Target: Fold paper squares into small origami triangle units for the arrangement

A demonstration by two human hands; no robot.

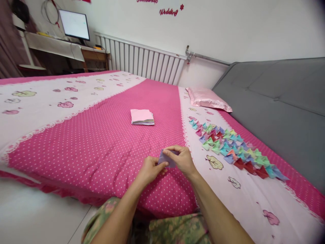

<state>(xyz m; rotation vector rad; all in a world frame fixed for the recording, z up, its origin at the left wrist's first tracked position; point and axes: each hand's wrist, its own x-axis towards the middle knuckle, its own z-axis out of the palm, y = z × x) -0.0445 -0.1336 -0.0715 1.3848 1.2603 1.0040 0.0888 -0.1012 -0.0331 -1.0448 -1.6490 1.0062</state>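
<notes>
Between my two hands is a small piece of purple folded paper [169, 161], held above the pink dotted bedspread. My left hand [151, 168] pinches its lower left edge between thumb and fingers. At its upper right, my right hand [181, 158] grips the paper with the thumb on top; those fingers cover part of it. Farther forward on the bed lies a stack of square coloured paper [142, 117], a pink sheet uppermost. Off to the right, rows of folded paper boats [233, 147] in blue, green, red, purple and pink stand close together.
A pink pillow [208, 99] lies by the grey padded headboard [276, 112]. Beyond the bed [101, 145] are a white radiator [142, 59] and a desk with a monitor [74, 24]. Pale floor tiles [38, 213] show at lower left.
</notes>
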